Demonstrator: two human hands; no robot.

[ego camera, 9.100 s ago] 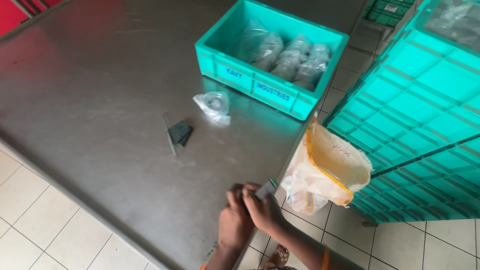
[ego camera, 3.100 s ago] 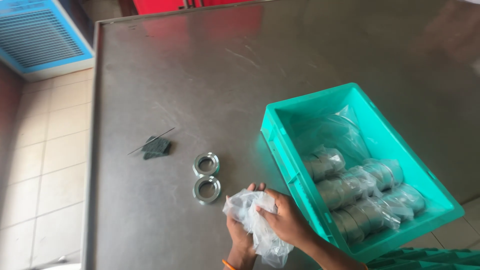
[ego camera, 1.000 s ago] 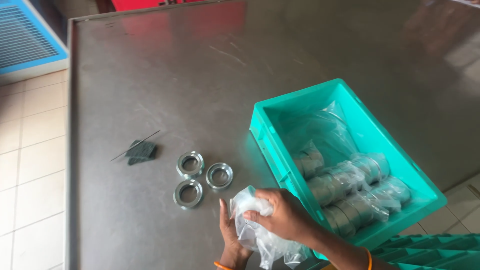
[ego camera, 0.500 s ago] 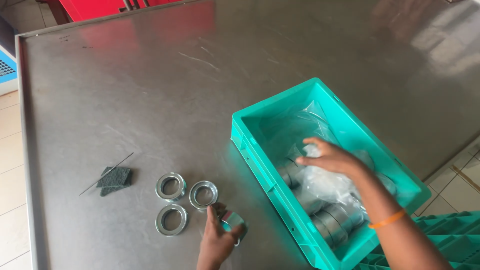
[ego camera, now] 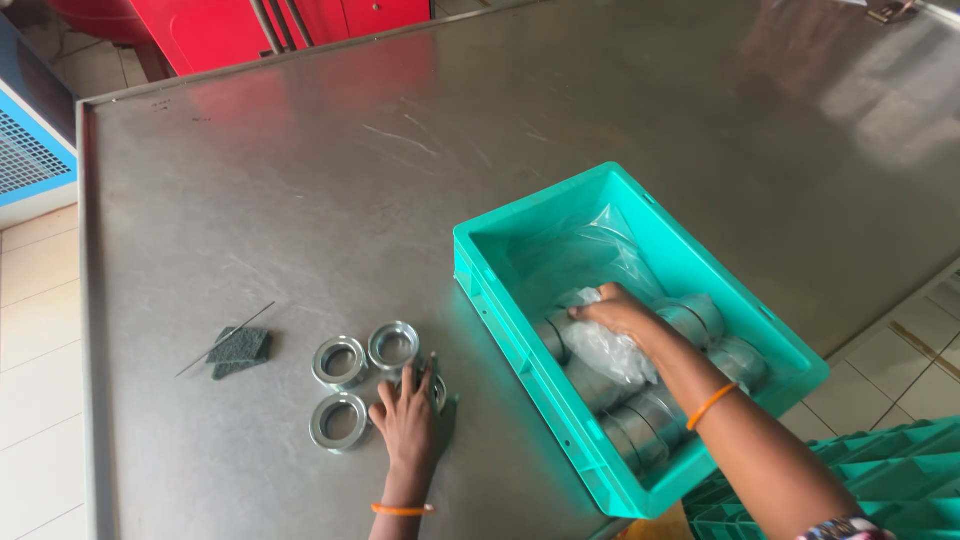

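Head view, looking steeply down on a brushed steel table [ego camera: 250, 180]: the left hand [ego camera: 407, 420] lies low in the frame, just left of centre, its forearm rising from the bottom edge with an orange band at the wrist. The palm faces down and the fingers are spread flat, pressing on a metal ring [ego camera: 436, 392] that is mostly hidden beneath them; the hand is open, not clenched on it. Three more rings lie just left of the fingertips, close together: one [ego camera: 394, 346] above the hand, one [ego camera: 339, 361] beside that to the left, and one [ego camera: 338, 421] below, level with the knuckles. Further left, apart from the rings, a dark grey scouring pad [ego camera: 238, 349] lies with a thin rod across it. The right hand [ego camera: 612, 308] reaches from the lower right corner, the forearm slanting up and left over the rim of a teal plastic crate [ego camera: 500, 290] in the right centre of the frame, an orange band on this wrist too. Its fingers curl down, closed on a crumpled clear plastic bag [ego camera: 605, 350] inside the crate, above bagged stacks of rings [ego camera: 640, 425] that fill the crate's lower half.
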